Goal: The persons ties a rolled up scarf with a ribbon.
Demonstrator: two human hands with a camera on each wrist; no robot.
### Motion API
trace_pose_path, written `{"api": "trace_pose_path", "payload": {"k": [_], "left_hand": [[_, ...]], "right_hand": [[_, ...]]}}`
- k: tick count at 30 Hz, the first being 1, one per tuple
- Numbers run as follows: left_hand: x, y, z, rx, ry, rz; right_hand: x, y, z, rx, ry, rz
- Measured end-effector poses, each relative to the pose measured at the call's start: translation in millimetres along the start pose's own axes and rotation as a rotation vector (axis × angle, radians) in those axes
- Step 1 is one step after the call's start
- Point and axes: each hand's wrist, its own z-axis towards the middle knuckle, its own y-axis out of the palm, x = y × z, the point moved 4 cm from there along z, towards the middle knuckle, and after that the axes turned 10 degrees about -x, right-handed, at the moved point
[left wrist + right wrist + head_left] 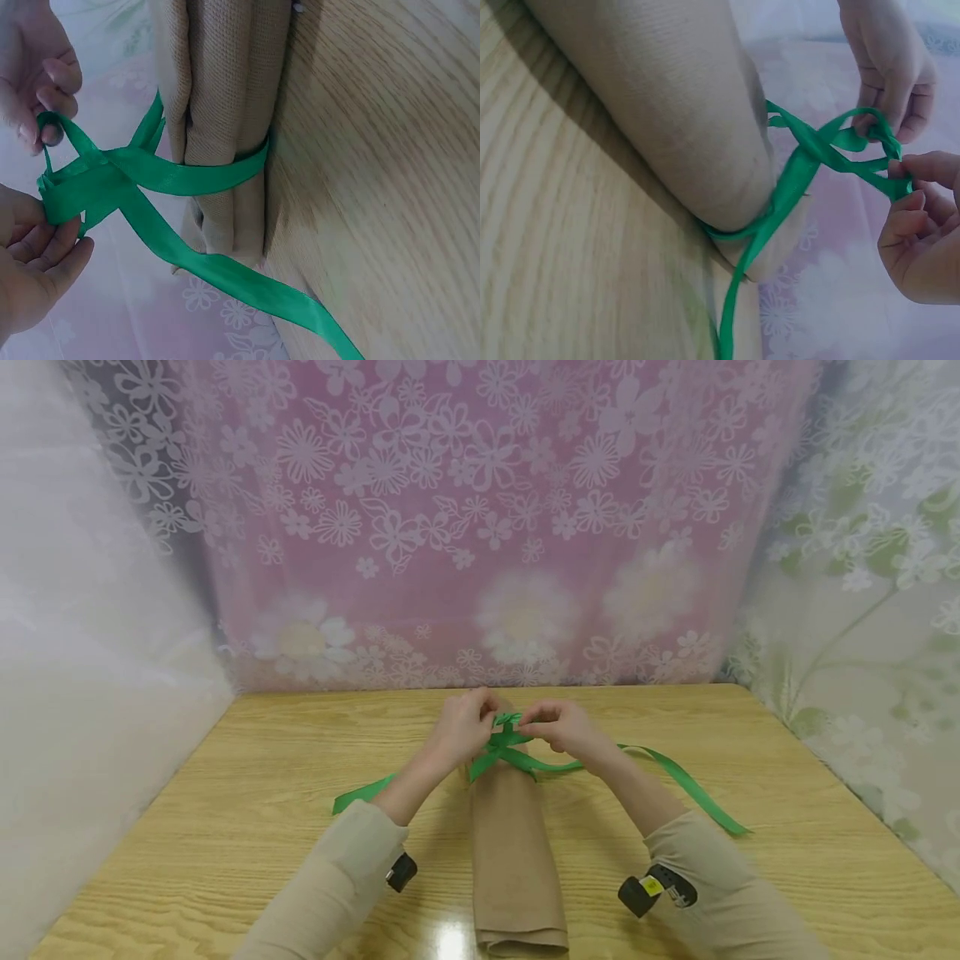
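Note:
A long bundle of folded brown cloth (516, 852) lies lengthwise on the table, with a green ribbon (214, 176) wrapped around it near its far end. Above the bundle, the ribbon crosses itself and rises in loops. My left hand (465, 727) pinches one part of the looped ribbon between thumb and fingers. Close by on the right, my right hand (566, 728) pinches another part of it; the right wrist view shows the ribbon loops (877, 139) stretched between both hands. The fingers partly hide where the loops meet.
One ribbon tail (697, 789) trails to the right across the wooden table (247, 827); the other tail (360, 793) lies out to the left, partly behind my left forearm. A pink floral curtain (480, 527) hangs behind the table, with pale sheeting at both sides.

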Motion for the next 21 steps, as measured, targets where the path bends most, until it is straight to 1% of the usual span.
{"api": "trace_pose_path", "payload": {"k": [4, 10, 13, 18, 21], "left_hand": [[-1.1, -1.1, -0.9, -0.022, 0.003, 0.029], [0.2, -2.0, -2.1, -0.036, 0.066, 0.134], [0.0, -2.5, -2.6, -0.038, 0.078, 0.176], [-1.7, -3.7, -4.3, -0.029, 0.084, 0.192], [-2.7, -3.9, -4.8, -0.021, 0.09, 0.198]], "right_hand": [[-5, -7, -4.5, -0.018, -0.003, -0.108], [-14, -14, -11.6, -0.046, 0.021, -0.293], [-17, -17, -15.6, -0.052, 0.035, -0.383], [-19, -26, -22.9, -0.057, 0.053, -0.451], [-19, -32, -27.1, -0.061, 0.045, -0.483]]}}
